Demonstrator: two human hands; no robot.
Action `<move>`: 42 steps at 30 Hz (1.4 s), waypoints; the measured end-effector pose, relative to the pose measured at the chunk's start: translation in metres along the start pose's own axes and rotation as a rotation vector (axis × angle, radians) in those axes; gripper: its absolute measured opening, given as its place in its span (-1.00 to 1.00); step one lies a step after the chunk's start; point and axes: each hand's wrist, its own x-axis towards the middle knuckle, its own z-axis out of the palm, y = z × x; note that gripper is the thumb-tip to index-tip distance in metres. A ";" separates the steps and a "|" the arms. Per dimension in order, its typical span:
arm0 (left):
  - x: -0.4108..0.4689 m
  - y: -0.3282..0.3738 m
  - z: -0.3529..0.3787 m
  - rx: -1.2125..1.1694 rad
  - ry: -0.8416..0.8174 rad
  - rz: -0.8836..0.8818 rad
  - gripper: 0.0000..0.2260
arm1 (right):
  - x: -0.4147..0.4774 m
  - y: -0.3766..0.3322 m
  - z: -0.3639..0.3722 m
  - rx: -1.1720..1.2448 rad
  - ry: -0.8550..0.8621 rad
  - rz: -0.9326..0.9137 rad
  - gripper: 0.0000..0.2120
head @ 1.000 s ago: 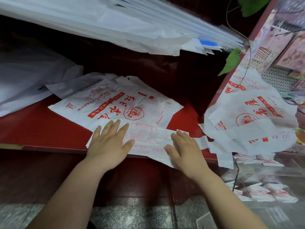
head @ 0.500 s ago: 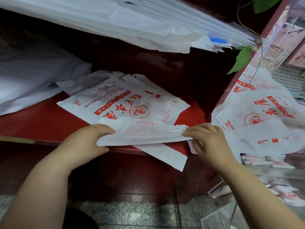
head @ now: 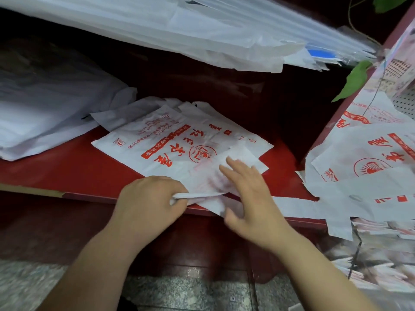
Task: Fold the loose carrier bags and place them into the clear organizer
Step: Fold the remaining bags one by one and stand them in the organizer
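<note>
- The half-folded carrier bag (head: 226, 169) lies at the near edge of the red desk (head: 67, 167). It sits on top of a flat carrier bag with red print (head: 170, 140), and one flap droops over the edge.
- The left hand (head: 148, 203) pinches the folded near edge between its thumb and curled fingers (head: 175, 188).
- The right hand (head: 251, 198) is over the fold with fingers straight and spread, gripping nothing. It is blurred, so I can't say how hard it presses.
- From here the bag looks like thin film, very light and limp, and likely to slide on the bag beneath. I'd expect creases to spring open unless pressed flat, so the folded edge and corners seem the best places to hold it.
- To the right, a heap of loose bags (head: 370, 167) hangs off a ledge.
- Below the heap stands the clear organizer (head: 357, 248), with what look like folded bags inside, though they are blurred.
- White plastic sheets (head: 202, 30) overhang the back.
</note>
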 end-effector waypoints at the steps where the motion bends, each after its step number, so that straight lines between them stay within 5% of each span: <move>1: 0.000 0.003 0.003 -0.045 -0.014 0.030 -0.51 | -0.006 -0.003 0.007 -0.015 -0.004 -0.035 -0.41; 6: -0.006 0.017 0.019 -0.295 -0.095 0.248 -0.70 | -0.022 0.003 0.023 0.107 0.177 0.080 -0.69; 9: -0.004 0.016 0.015 -0.442 -0.289 0.243 -0.46 | -0.039 0.012 0.016 0.255 0.172 0.140 -0.68; 12: -0.001 0.002 0.017 -0.265 -0.484 0.217 -0.30 | -0.053 0.019 0.000 0.492 0.091 0.295 -0.67; 16: 0.004 -0.001 0.029 -0.108 -0.540 0.283 -0.22 | -0.061 0.019 -0.019 0.627 0.042 0.441 -0.71; 20: 0.006 0.008 0.046 -0.121 -0.360 0.352 -0.35 | -0.055 0.012 -0.032 0.696 0.006 0.472 -0.87; 22: 0.007 0.011 0.055 -0.191 -0.282 0.339 -0.40 | -0.055 0.015 -0.030 0.695 0.011 0.510 -0.75; 26: 0.009 0.014 0.066 -0.347 -0.146 0.231 -0.56 | -0.045 0.018 -0.026 0.633 0.092 0.619 -0.69; 29: 0.010 0.023 0.066 -0.383 -0.068 0.122 -0.50 | -0.031 0.022 -0.027 0.572 0.175 0.701 -0.66; 34: 0.012 0.036 0.070 -0.377 0.110 -0.167 -0.84 | -0.008 0.028 -0.022 0.434 0.233 0.810 -0.78; 42: 0.015 0.046 0.072 -0.239 0.224 -0.247 -0.60 | 0.013 0.029 -0.011 0.085 0.106 0.892 -0.84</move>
